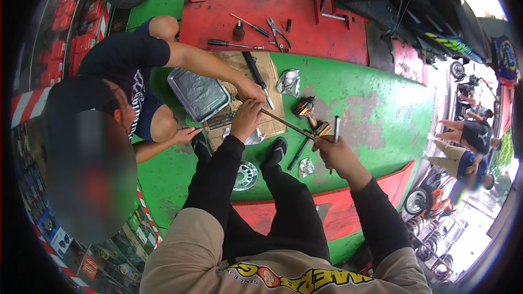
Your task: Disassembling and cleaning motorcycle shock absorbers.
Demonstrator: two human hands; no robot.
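My right hand [333, 151] is wrapped round the crossbar of a T-handle tool [336, 125]. From that fist a thin brownish rod [287, 123] runs to my left hand [248, 120], which is closed round its far end. What sits at that end is hidden by my fingers. Directly beyond, a co-worker's hand [251, 91] grips close to my left hand. A black tube with a silver end [254, 71] lies past it on cardboard [266, 71]. The co-worker's other hand [185, 135] holds something small and dark.
A metal tray [226, 97] rests by the cardboard. A yellow-black cordless power tool [305, 108] and crumpled wads [289, 83] lie on the green floor. Pliers [277, 32] and screwdrivers [249, 24] are on the red platform [218, 0]. A metal disc [249, 170] lies between my legs.
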